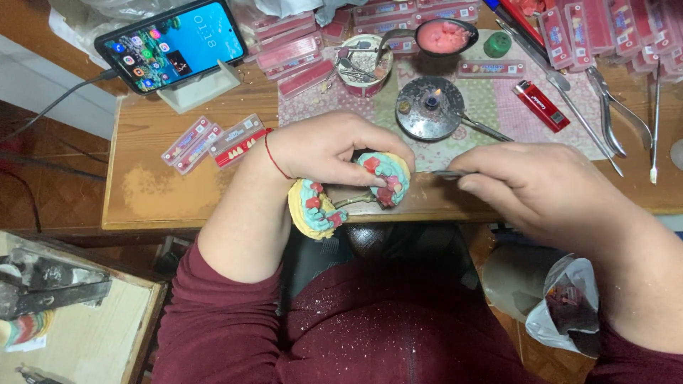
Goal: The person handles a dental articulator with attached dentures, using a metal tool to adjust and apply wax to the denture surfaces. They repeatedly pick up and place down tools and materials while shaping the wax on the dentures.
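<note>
My left hand point(329, 149) grips a hinged dental model point(384, 178) at the table's front edge. Its upper half is teal and yellow with red wax. The lower half point(315, 209) hangs open toward me on a metal hinge. My right hand point(541, 186) holds a thin metal wax tool point(447, 173), whose tip points left at the upper cast. A red string circles my left wrist.
A small lit burner point(430, 108) stands behind the model. Beyond it are a spoon of pink wax point(442, 35), a tin of tools point(364, 65), a red lighter point(541, 105), pliers point(616, 110), trays of teeth point(213, 142) and a propped phone point(173, 44). A plastic bag point(565, 306) sits below right.
</note>
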